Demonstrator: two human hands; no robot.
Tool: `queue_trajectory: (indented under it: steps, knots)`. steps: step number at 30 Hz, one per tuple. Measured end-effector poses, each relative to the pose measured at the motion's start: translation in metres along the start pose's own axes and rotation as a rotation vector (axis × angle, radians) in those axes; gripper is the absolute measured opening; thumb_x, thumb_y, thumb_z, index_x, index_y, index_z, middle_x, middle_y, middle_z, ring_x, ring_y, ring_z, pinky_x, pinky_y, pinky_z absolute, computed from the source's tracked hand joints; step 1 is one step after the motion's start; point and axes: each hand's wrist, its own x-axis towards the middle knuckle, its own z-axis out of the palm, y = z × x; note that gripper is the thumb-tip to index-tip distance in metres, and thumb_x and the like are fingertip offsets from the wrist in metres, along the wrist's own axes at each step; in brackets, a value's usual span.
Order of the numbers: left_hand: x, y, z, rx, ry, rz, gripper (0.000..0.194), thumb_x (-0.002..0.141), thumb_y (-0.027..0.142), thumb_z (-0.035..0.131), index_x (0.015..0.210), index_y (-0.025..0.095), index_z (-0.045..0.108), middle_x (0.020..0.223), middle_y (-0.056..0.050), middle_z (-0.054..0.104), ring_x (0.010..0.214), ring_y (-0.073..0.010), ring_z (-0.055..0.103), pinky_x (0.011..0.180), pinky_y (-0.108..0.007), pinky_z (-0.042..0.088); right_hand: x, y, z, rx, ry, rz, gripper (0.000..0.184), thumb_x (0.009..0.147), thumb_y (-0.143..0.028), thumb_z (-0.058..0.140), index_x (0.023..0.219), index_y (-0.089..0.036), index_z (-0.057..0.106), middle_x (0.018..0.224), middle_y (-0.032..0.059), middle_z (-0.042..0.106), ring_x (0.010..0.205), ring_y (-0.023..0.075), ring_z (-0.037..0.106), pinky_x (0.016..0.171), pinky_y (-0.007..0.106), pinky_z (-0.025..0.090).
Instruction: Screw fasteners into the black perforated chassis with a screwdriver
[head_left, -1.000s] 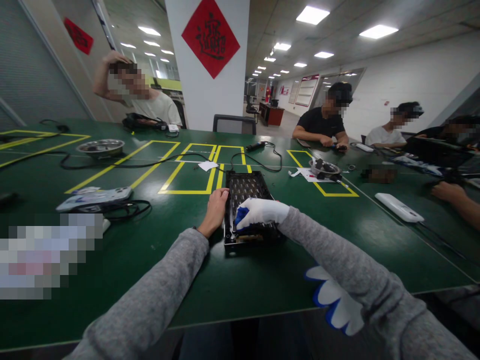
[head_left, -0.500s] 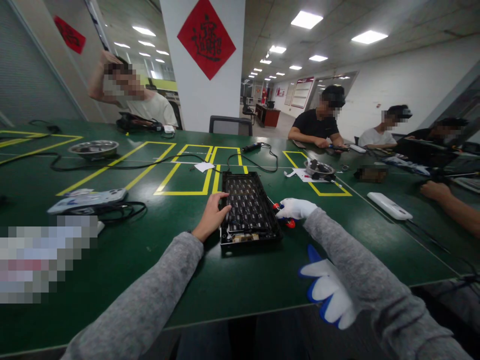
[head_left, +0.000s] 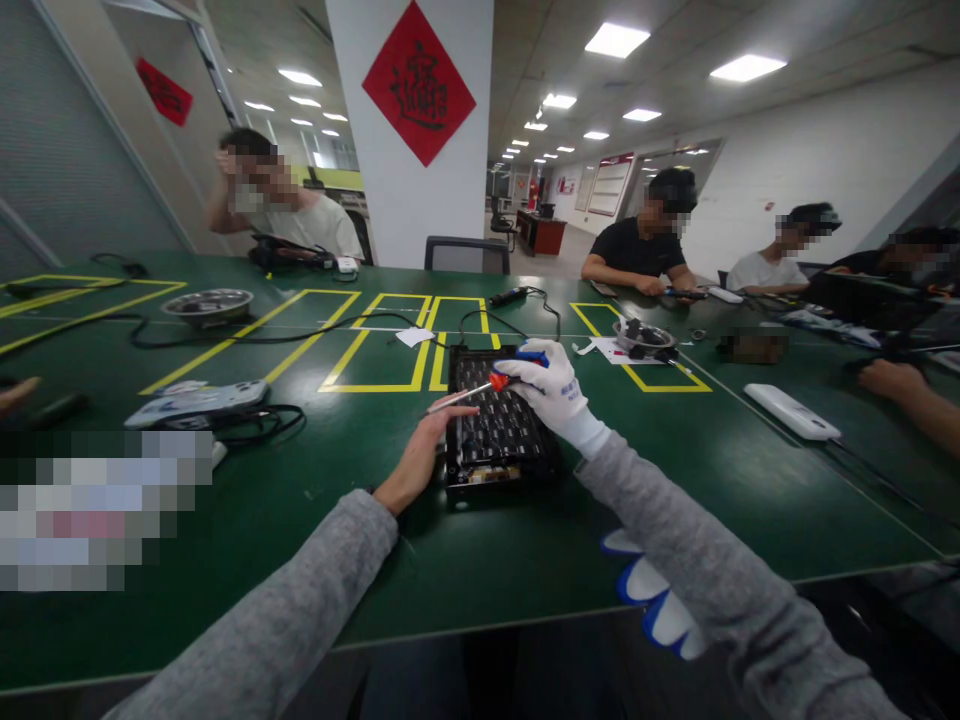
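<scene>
In front of me on the green table (head_left: 360,570) lies a black rectangular case (head_left: 499,425), its open face filled with rows of dark shiny pieces. My left hand (head_left: 424,440), bare, rests against the case's left edge, fingers stretched over it. In a white and blue glove, my right hand (head_left: 551,385) is closed around a screwdriver (head_left: 480,388) above the case. The red part of its handle shows; the shaft slants down to the left, its tip close to my left fingers. Whether the tip touches them I cannot tell.
A loose white and blue glove (head_left: 660,605) is partly under my right forearm at the table edge. Metal bowls (head_left: 208,306) (head_left: 645,338), a white power bank-like box (head_left: 791,412), a phone (head_left: 199,402) and black cables lie around. Several people sit across and to the right.
My right hand went from over the case to its right side, took up the red-handled screwdriver there, and brought it back above the case. My left hand has stayed at the left edge.
</scene>
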Motion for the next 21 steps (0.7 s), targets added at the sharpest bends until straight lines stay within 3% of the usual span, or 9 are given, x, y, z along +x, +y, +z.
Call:
queue_trajectory:
  steps: [3, 5, 8, 12, 14, 17, 19, 21]
  knots:
    - [-0.002, 0.007, 0.001, -0.087, 0.059, -0.013, 0.06, 0.095, 0.044, 0.012, 0.099, 0.018, 0.066, 0.108, -0.007, 0.062, 0.104, -0.022, 0.054, 0.099, -0.039, 0.036, -0.005, -0.001, 0.015, -0.089, 0.127, -0.125, 0.026, 0.079, -0.019, 0.058, 0.097, -0.034, 0.069, 0.106, 0.0039, 0.052, 0.115, 0.0234, 0.042, 0.101, 0.046, 0.034]
    - [-0.003, 0.009, -0.001, -0.086, 0.026, -0.028, 0.062, 0.094, 0.046, 0.013, 0.092, 0.016, 0.068, 0.089, -0.007, 0.065, 0.089, -0.021, 0.058, 0.09, -0.036, 0.041, -0.011, -0.001, 0.021, -0.106, 0.168, -0.099, 0.026, 0.079, -0.018, 0.058, 0.093, -0.035, 0.07, 0.105, 0.0031, 0.053, 0.118, 0.024, 0.041, 0.102, 0.049, 0.033]
    - [-0.001, 0.016, -0.005, -0.011, -0.078, -0.003, 0.059, 0.094, 0.048, 0.02, 0.085, 0.016, 0.069, 0.072, -0.006, 0.063, 0.077, -0.0187, 0.057, 0.08, -0.032, 0.042, -0.019, -0.003, 0.022, -0.111, 0.164, 0.036, 0.024, 0.08, -0.019, 0.056, 0.089, -0.036, 0.071, 0.112, 0.0027, 0.052, 0.124, 0.025, 0.035, 0.103, 0.05, 0.033]
    - [0.01, 0.035, -0.004, 0.094, -0.333, 0.05, 0.036, 0.084, 0.046, 0.051, 0.075, 0.016, 0.07, 0.068, -0.002, 0.061, 0.067, -0.0152, 0.054, 0.068, -0.026, 0.041, -0.021, -0.005, 0.016, -0.008, 0.161, 0.161, 0.019, 0.078, -0.019, 0.058, 0.081, -0.032, 0.071, 0.121, 0.0023, 0.05, 0.129, 0.0254, 0.031, 0.104, 0.048, 0.032]
    - [0.016, 0.042, 0.001, 0.098, -0.401, 0.04, 0.034, 0.085, 0.043, 0.051, 0.074, 0.016, 0.068, 0.067, -0.001, 0.06, 0.062, -0.013, 0.052, 0.062, -0.024, 0.039, -0.02, -0.006, 0.014, 0.046, 0.186, 0.195, 0.017, 0.076, -0.018, 0.058, 0.079, -0.028, 0.071, 0.126, 0.0028, 0.047, 0.129, 0.0257, 0.031, 0.106, 0.047, 0.031]
    - [0.022, 0.04, 0.009, 0.085, -0.27, -0.012, 0.038, 0.087, 0.044, 0.047, 0.069, 0.014, 0.064, 0.057, 0.002, 0.053, 0.053, -0.0101, 0.046, 0.053, -0.021, 0.033, -0.015, -0.009, 0.014, 0.096, 0.313, 0.331, 0.027, 0.077, -0.019, 0.055, 0.101, -0.025, 0.066, 0.137, 0.0052, 0.036, 0.131, 0.0245, 0.03, 0.108, 0.043, 0.028]
    - [0.025, 0.032, 0.011, 0.041, -0.174, -0.068, 0.041, 0.086, 0.046, 0.047, 0.067, 0.014, 0.064, 0.05, 0.003, 0.047, 0.048, -0.0093, 0.042, 0.049, -0.021, 0.03, -0.011, -0.012, 0.016, 0.246, 0.408, 0.458, 0.052, 0.077, -0.02, 0.054, 0.128, -0.025, 0.046, 0.142, 0.0073, 0.032, 0.13, 0.0218, 0.033, 0.107, 0.04, 0.03]
    - [0.025, 0.023, 0.012, -0.024, -0.117, -0.114, 0.042, 0.086, 0.047, 0.046, 0.069, 0.014, 0.065, 0.045, 0.004, 0.041, 0.044, -0.0089, 0.038, 0.047, -0.021, 0.028, -0.008, -0.014, 0.02, 0.568, 0.423, 0.565, 0.071, 0.076, -0.023, 0.055, 0.139, -0.028, 0.023, 0.139, 0.0063, 0.037, 0.123, 0.0186, 0.043, 0.103, 0.039, 0.036]
